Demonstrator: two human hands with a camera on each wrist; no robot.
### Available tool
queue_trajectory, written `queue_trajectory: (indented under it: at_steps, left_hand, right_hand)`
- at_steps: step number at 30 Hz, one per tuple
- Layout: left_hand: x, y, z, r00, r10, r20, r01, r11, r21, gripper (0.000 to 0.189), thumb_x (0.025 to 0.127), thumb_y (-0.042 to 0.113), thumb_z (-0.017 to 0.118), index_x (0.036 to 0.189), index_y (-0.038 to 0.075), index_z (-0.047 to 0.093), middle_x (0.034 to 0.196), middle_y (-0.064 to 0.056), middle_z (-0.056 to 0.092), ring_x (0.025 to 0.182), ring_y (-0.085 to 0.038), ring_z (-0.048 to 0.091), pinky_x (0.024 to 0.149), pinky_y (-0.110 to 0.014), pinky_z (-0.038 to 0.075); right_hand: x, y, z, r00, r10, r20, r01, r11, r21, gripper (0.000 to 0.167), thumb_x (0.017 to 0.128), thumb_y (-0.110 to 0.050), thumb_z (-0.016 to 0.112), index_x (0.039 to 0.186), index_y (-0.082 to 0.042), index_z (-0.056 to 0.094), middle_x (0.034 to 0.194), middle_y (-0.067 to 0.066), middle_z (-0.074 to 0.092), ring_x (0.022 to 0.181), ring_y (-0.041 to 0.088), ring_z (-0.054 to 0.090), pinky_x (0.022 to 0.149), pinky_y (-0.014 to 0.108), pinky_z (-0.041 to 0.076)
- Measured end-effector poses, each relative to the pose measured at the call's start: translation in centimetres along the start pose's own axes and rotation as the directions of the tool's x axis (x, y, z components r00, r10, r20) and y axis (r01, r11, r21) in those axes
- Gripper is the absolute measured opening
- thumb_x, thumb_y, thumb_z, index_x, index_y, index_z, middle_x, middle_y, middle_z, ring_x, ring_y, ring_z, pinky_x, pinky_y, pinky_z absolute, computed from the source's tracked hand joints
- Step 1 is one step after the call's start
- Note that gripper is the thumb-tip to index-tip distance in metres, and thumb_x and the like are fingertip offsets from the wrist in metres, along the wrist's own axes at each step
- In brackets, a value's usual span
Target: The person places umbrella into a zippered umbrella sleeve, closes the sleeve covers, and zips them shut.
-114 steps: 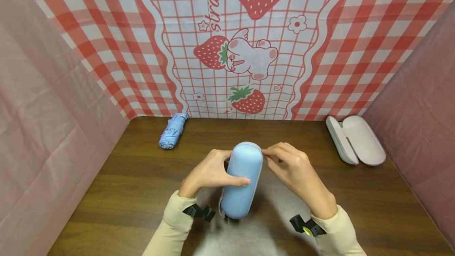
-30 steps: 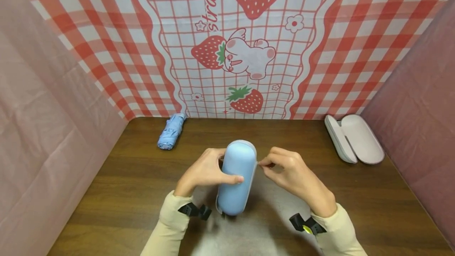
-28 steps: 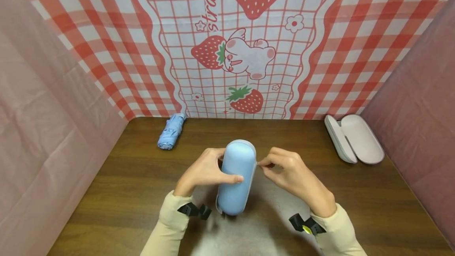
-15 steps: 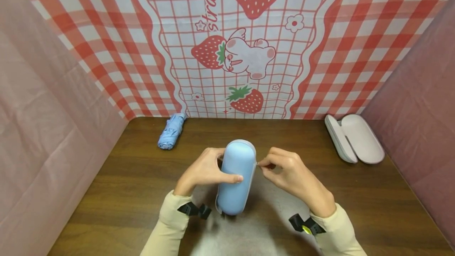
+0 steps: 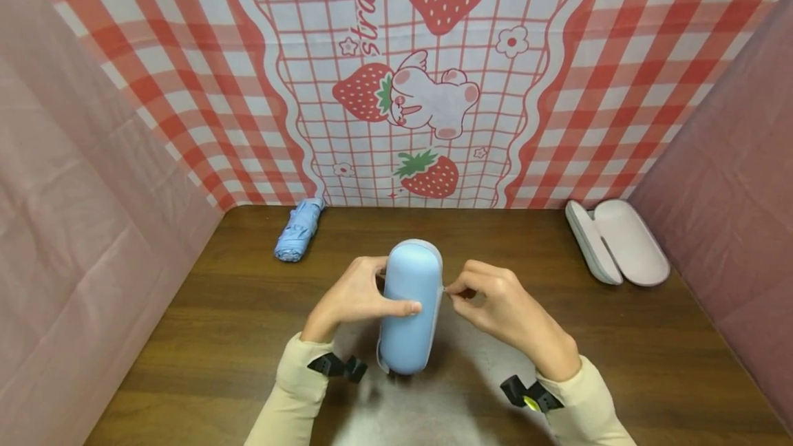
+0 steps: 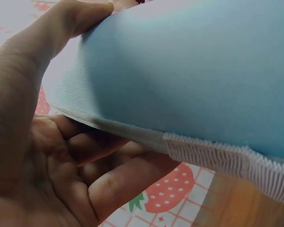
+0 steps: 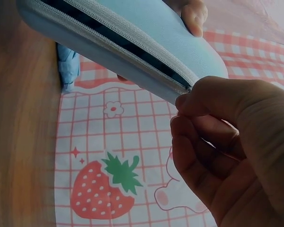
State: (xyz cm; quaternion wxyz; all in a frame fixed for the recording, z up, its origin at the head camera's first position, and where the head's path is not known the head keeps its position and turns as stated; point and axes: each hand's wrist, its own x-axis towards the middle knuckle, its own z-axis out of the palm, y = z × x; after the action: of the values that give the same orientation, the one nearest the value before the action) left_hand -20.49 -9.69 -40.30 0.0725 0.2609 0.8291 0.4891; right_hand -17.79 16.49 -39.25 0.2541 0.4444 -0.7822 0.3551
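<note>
Strawberry-print backdrop behind a brown wood desk (image 5: 619,336). Centre: blue zip case (image 5: 409,308), held above the desk. L hand (image 5: 356,298) grips it, thumb on top, fingers curled beneath. R hand (image 5: 504,308) pinches the zip pull at the case's right edge; zip partly open. Folded blue umbrella (image 5: 299,229) far left; open white case (image 5: 619,243) far right.

Two bare hands, cream long sleeves (image 5: 291,391), black wrist straps (image 5: 337,366), yellow-green spot on right strap

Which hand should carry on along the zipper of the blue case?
Probably the right hand: it already pinches at the zipper on the blue case, partly open there. The left hand grips the case, steadying it.
</note>
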Motion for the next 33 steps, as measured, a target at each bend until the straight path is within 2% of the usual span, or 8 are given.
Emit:
queue_trajectory:
  at_steps: [15,22,33]
  left_hand:
    - [0.17,0.27,-0.01,0.997,-0.017,-0.078,0.015,0.999,-0.037,0.047,0.077,0.037,0.090,0.114,0.013,0.073,0.099,-0.002,0.077,0.087,-0.014,0.072,0.072,-0.034,0.061]
    - [0.13,0.45,0.10,0.990,-0.043,-0.135,0.036,0.998,-0.054,0.045,0.078,0.035,0.089,0.113,0.012,0.074,0.100,-0.003,0.076,0.087,-0.015,0.072,0.072,-0.034,0.061]
    - [0.13,0.41,0.23,0.986,-0.052,-0.155,0.043,0.997,-0.064,0.047,0.077,0.036,0.090,0.114,0.011,0.073,0.101,-0.004,0.076,0.089,-0.016,0.072,0.073,-0.034,0.060]
  right_hand:
    - [0.13,-0.03,0.16,1.000,0.002,-0.003,-0.002,1.000,-0.010,0.029,0.069,0.017,0.078,0.082,-0.008,0.072,0.079,-0.002,0.064,0.071,0.007,0.064,0.064,0.014,0.053]
    - [0.00,0.10,0.34,1.000,-0.003,0.009,0.003,1.000,-0.007,0.028,0.069,0.017,0.077,0.082,-0.007,0.072,0.079,-0.001,0.064,0.071,0.007,0.063,0.063,0.015,0.054]
    - [-0.26,0.03,0.43,0.999,0.025,0.032,-0.025,1.000,-0.004,0.027,0.070,0.017,0.077,0.082,-0.007,0.072,0.079,-0.001,0.064,0.071,0.006,0.063,0.061,0.018,0.055]
